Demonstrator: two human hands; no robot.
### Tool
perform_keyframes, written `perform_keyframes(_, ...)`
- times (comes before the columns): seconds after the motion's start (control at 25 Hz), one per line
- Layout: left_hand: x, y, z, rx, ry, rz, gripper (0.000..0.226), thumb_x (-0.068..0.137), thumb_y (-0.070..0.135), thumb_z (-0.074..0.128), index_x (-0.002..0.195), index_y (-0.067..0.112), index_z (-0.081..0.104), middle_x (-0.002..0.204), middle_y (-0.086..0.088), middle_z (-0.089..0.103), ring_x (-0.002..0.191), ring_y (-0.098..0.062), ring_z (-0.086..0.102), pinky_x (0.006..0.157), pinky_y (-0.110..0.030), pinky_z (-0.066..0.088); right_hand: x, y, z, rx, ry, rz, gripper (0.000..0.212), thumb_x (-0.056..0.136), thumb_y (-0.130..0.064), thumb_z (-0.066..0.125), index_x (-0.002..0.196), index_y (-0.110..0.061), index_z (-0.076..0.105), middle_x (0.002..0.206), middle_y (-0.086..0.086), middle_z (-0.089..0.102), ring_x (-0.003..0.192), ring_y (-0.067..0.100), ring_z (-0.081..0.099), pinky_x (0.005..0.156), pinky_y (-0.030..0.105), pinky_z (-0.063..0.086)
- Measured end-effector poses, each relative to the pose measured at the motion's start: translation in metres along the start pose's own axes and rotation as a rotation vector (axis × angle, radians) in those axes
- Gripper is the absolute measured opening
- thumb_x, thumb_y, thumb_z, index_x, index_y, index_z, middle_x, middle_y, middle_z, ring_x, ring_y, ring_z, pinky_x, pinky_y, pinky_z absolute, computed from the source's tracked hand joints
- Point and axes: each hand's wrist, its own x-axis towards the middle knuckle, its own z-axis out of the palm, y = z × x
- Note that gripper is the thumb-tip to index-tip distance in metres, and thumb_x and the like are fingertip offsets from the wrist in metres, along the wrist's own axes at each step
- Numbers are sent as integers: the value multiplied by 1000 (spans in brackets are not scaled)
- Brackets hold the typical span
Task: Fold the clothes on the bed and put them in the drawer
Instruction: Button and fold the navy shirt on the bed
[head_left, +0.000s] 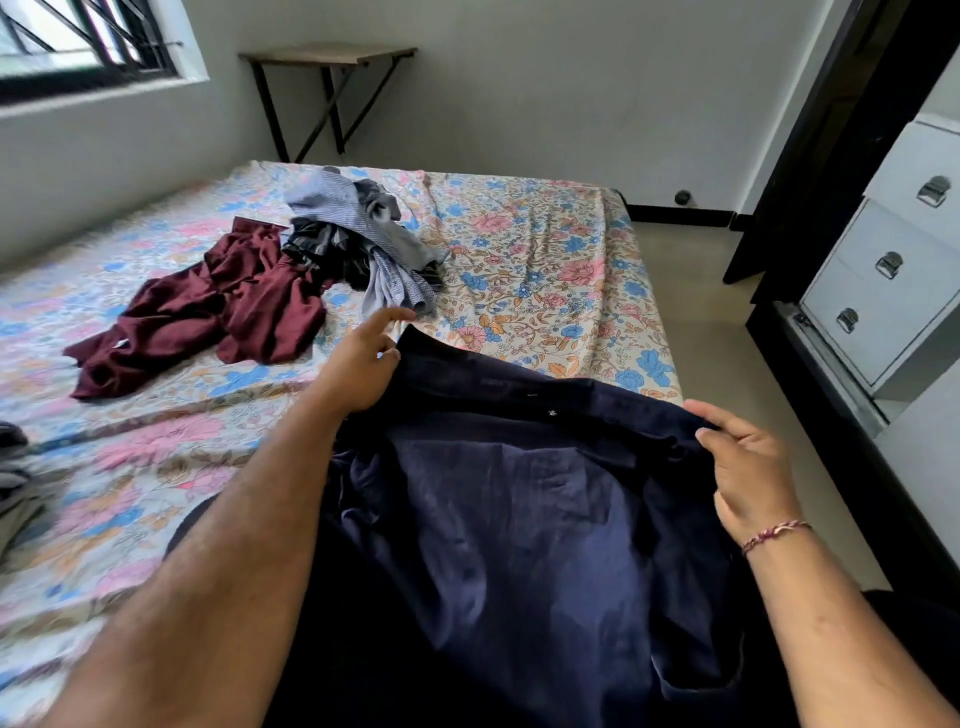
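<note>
1. The navy shirt (519, 493) was held up over the near edge of the bed (545, 270), stretched between both hands.
2. The left hand (358, 364) pinched the shirt's upper left corner, index finger extended clear of the cloth.
3. The right hand (748, 467) gripped the upper right edge, thumb on top, fingers curled beneath.
4. Beyond the left hand lay a maroon garment (208, 306) and a grey pile (358, 234), touching.
5. White drawers (883, 275), all closed, stood beyond the right hand.
</note>
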Motion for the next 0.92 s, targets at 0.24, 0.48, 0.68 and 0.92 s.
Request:
perform_keyframes(0.24, 1, -5, -17, -52, 58, 65, 38, 102, -2, 54, 110, 28, 74, 106, 7, 72, 100, -9, 64, 96, -19, 47, 4, -20, -14, -541, -84, -184, 22, 90, -7, 76, 100, -28, 79, 104, -1, 77, 97, 19, 72, 98, 40, 56)
perform_keyframes(0.48, 2, -10, -18, 248, -25, 169, 21, 92, 15, 78, 111, 22, 78, 102, 8, 71, 98, -17, 68, 96, -37, 53, 16, -21, -28, -616, -68, -164, 16, 90, -14, 79, 90, -30, 80, 99, -5, 76, 97, 21, 71, 95, 40, 56)
perform_keyframes(0.68, -12, -6, -32, -26, 21, 188, 5, 94, 20, 78, 98, 18, 76, 99, 5, 65, 86, -13, 62, 87, -29, 51, -6, -65, -33, 8, -140, -70, 16, 78, -33, 85, 89, -22, 79, 78, -5, 75, 74, 15, 69, 65, 22, 59)
perform_keyframes(0.92, 14, 9, 9, 84, 141, -107, 22, 90, 37, 80, 85, 16, 81, 71, -4, 73, 66, -20, 66, 65, -33, 52, 30, -34, -16, -289, -24, 217, 13, 99, 1, 61, 106, 4, 70, 72, 6, 73, 54, 11, 67, 55, 24, 59)
